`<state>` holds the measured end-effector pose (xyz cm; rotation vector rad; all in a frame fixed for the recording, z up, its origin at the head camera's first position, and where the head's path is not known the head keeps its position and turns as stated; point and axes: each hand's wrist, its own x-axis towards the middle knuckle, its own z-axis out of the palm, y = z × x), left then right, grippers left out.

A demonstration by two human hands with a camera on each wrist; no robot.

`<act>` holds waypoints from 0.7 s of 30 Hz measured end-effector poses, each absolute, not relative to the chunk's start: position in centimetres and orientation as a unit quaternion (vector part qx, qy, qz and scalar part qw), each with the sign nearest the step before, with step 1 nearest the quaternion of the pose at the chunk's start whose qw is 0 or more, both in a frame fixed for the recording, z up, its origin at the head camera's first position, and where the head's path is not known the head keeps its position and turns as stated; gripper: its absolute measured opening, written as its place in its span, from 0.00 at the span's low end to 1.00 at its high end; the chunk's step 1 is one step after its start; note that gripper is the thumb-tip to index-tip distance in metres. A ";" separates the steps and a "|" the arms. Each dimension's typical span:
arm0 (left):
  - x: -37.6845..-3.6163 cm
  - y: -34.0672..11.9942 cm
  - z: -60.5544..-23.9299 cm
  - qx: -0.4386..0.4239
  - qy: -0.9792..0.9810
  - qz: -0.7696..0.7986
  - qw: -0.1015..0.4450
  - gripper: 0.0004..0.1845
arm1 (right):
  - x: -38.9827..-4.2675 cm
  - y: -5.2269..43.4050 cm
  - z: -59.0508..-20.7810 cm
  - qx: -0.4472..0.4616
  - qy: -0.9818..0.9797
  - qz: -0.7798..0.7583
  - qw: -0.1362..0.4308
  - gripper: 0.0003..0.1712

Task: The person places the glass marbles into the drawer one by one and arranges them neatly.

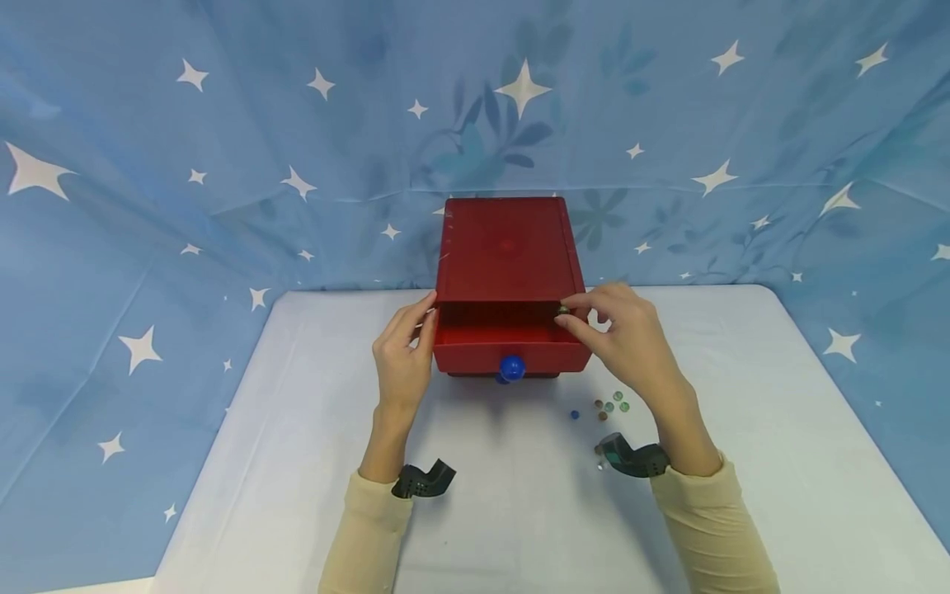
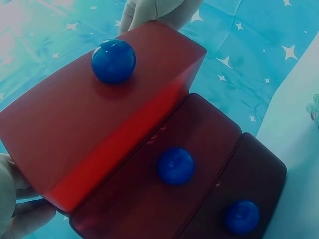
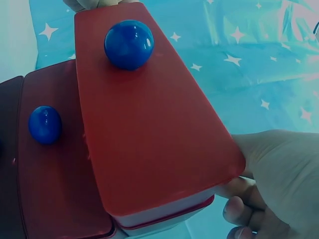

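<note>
A red cabinet (image 1: 509,247) with stacked drawers stands at the back middle of the table. Its top drawer (image 1: 475,358), fronted by a round blue knob (image 1: 512,368), is pulled out toward me. My right hand (image 1: 619,326) pinches a small dark greenish marble (image 1: 562,310) between thumb and fingertips, over the drawer's right end. At the opposite side, my left hand (image 1: 404,355) touches the cabinet and drawer edge with its fingertips. In the left wrist view two lower drawers show, with a middle knob (image 2: 176,166) and a bottom knob (image 2: 242,217); both are pushed in.
Several small glass marbles (image 1: 609,407), green and brown, lie on the white table (image 1: 297,396) right of the cabinet, with a blue marble (image 1: 575,415) beside them. A clear marble (image 1: 601,467) lies nearer, by the right wrist camera (image 1: 631,456). A blue star-patterned cloth (image 1: 245,165) hangs behind.
</note>
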<state>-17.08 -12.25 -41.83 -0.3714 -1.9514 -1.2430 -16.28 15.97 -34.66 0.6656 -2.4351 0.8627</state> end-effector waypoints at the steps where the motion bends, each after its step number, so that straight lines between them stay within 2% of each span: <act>1: -17.1 -12.2 -41.8 -0.145 -0.768 -0.488 0.388 0.16 | -16.2 16.0 -34.6 0.246 -0.889 0.313 0.228 0.13; 7: -17.0 -12.1 -41.9 -0.144 -0.769 -0.486 0.390 0.16 | -16.3 16.0 -34.4 0.256 -0.898 0.299 0.198 0.16; 16: -16.9 -12.0 -41.9 -0.146 -0.766 -0.491 0.389 0.16 | -16.8 16.0 -34.1 0.272 -0.905 0.284 0.160 0.11; 21: -16.9 -12.0 -41.8 -0.147 -0.763 -0.492 0.392 0.16 | -17.2 16.2 -33.6 0.281 -0.909 0.288 0.112 0.12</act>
